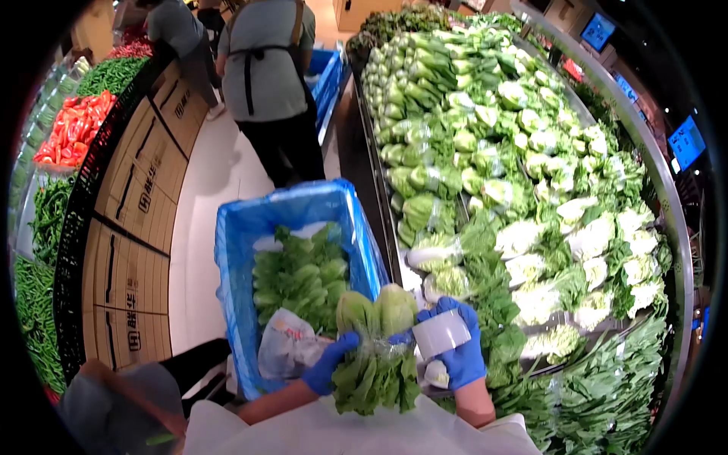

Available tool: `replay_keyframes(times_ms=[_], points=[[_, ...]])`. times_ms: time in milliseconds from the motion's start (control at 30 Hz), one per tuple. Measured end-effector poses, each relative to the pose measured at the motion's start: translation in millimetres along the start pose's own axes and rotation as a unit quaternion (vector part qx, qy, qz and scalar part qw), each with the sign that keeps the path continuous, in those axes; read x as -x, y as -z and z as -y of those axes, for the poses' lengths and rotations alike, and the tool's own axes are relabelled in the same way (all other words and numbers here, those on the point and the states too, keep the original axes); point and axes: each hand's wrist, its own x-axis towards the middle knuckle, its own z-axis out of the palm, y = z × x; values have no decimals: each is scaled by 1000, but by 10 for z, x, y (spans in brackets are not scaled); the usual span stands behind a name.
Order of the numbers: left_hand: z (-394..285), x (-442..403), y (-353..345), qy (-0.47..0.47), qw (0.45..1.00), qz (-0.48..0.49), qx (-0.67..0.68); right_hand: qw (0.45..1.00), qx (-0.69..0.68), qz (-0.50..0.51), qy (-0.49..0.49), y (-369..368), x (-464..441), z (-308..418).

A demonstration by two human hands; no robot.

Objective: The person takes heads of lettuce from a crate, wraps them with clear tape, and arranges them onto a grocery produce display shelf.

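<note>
My left hand (pixel 331 365), in a blue glove, is closed around the left side of a bunch of green lettuce (pixel 377 315) in front of my chest. Its pale stems point away from me and its leaves hang toward me. Clear tape wraps across its middle. In my right hand (pixel 464 359), also blue-gloved, is a roll of tape (pixel 442 334), close against the bunch's right side. Below the roll shows a small pale thing I cannot make out. Just beyond, a blue-lined crate (pixel 227 235) contains more lettuce (pixel 299 273) and a crumpled plastic bag (pixel 292 350).
A sloped display of leafy greens and cabbages (pixel 523 239) fills the right side. On the left, a stand (pixel 125 250) bears green beans and red peppers (pixel 76 129). A person in an apron (pixel 267 64) stands ahead by another blue crate (pixel 327 83); another person's arm (pixel 140 398) shows lower left.
</note>
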Motion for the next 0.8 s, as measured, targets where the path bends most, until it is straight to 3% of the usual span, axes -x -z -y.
replay_keyframes(times_ms=[33, 100, 133, 233, 300, 367, 400, 467, 533, 567, 733, 800], points=[[33, -19, 43, 1, 1000, 9, 6, 1000, 5, -1, -16, 76, -32, -71], [67, -95, 73, -27, 999, 34, 9, 972, -211, -9, -103, 188, -117, -94], [96, -114, 103, -42, 998, 48, 21, 970, -213, -24, -114, 136, -120, -37], [-23, -108, 37, -26, 997, 74, 16, 985, -117, -53, -119, -59, -150, 178], [-150, -52, -49, -10, 999, 40, -25, 972, -181, -50, -140, -22, -245, 238], [-297, -21, -149, -13, 998, 29, -54, 983, -123, 71, -116, 81, -322, 264], [-364, -3, -202, -13, 996, 19, -83, 983, -123, 67, -120, 117, -368, 286], [-444, 32, -152, -18, 993, 49, -104, 963, 12, 186, -197, 122, -511, 339], [-444, 38, 80, 15, 1000, 24, -6, 933, 94, 175, -299, -81, -568, 601], [-463, 108, -22, 15, 991, 126, 49, 932, 100, 182, -298, -166, -577, 686], [-282, -60, 213, -4, 992, 90, 83, 945, 79, 159, -275, -346, -586, 668], [-234, -105, 236, -18, 992, 85, 91, 936, 105, 193, -276, -349, -610, 631]])
